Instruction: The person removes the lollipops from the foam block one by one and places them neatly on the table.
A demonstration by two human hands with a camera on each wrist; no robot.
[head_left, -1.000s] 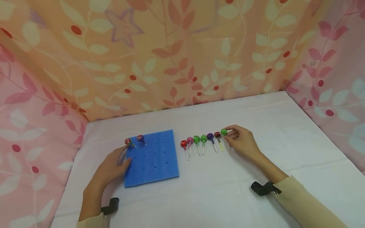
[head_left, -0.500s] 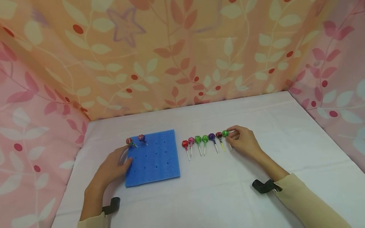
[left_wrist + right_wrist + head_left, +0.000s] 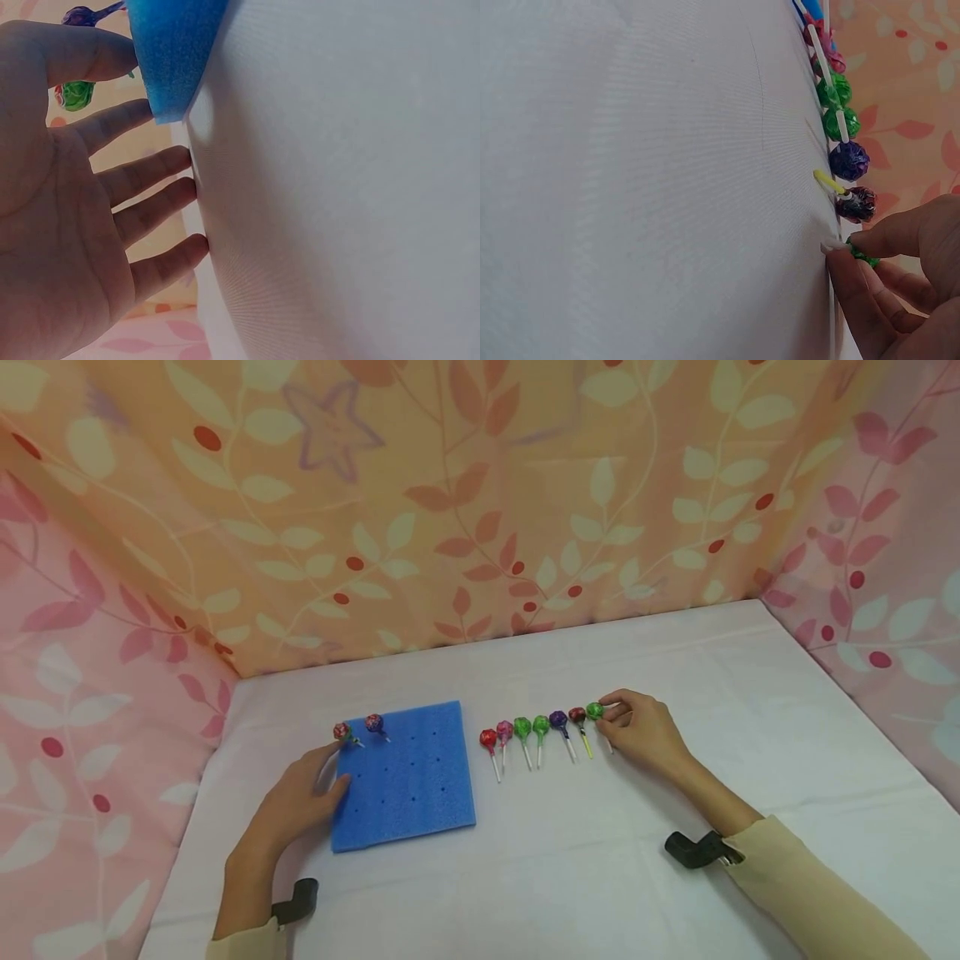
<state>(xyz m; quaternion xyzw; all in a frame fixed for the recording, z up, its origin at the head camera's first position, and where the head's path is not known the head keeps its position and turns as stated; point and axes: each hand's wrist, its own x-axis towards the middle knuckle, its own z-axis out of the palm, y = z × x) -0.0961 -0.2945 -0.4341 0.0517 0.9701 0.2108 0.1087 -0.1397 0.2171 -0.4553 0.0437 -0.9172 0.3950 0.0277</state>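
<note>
In the head view a blue foam board point(image 3: 420, 793) with rows of small holes lies on the table's left side. Two lollipops stand in it: a red-green one point(image 3: 342, 732) at the far left corner and a purple-red one point(image 3: 374, 723) beside it. My left hand point(image 3: 296, 802) touches the board's left edge, its fingers spread and fairly straight in the left wrist view. My right hand point(image 3: 645, 731) pinches a green lollipop point(image 3: 595, 711) at the right end of a row on the table. Fingers point(image 3: 889, 236) partly cover that lollipop in the right wrist view.
Left of the held lollipop lie a dark red lollipop point(image 3: 577, 716), a dark purple one point(image 3: 558, 720), two green ones, a pink one point(image 3: 505, 729) and a red one point(image 3: 488, 740). White cloth point(image 3: 570, 868) covers the table; patterned curtains point(image 3: 480, 502) stand behind and beside it.
The view has shifted slightly. My right hand stays at the green lollipop at the row's end, and the left hand keeps its place at the board's edge.
</note>
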